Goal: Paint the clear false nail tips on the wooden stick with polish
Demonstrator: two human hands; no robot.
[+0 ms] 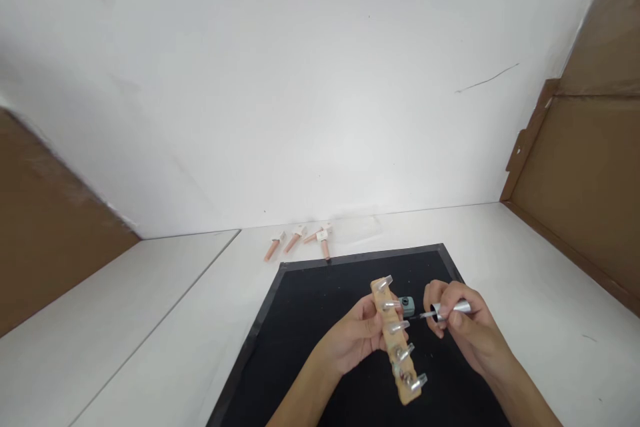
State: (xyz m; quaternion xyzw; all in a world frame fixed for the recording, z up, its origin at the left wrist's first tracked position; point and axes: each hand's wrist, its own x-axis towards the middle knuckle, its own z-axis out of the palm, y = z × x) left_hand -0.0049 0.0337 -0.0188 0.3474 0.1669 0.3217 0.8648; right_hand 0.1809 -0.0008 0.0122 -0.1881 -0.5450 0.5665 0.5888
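My left hand (350, 340) grips a light wooden strip (392, 341) by its left edge, with the thumb on top. Several clear false nail tips (399, 327) stick out along the strip, and dark specks show near its lower end. A small teal nail polish bottle (407, 307), its neck open, sits just right of the strip by the left fingertips; whether they hold it is hidden. Pinched in my right hand (473, 333) is a nail polish brush (453, 309) with a silver cap. Its tip points left, close to the bottle and the middle nail tip.
Under my hands lies a black mat (310, 310) on a white table (165, 320). Several small bottles with pink caps (273, 249) lie behind the mat's far left corner. Brown cardboard panels (580, 180) stand at both sides, and a white wall (300, 93) rises behind.
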